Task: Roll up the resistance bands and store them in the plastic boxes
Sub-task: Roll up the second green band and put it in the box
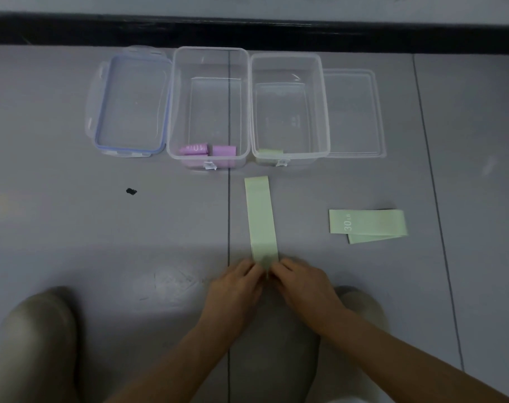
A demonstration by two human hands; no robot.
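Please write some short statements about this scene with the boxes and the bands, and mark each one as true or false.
1. The left hand and the right hand both pinch the near end of the long green band. True.
2. The left box holds green rolls. False: it holds purple rolls.
3. The 30 LB band lies flat on the floor, touched by no hand. True.
4. Both boxes are closed. False: the blue-rimmed lid and the clear lid lie beside them.
5. The right box holds nothing. False: a green roll lies at its near end.
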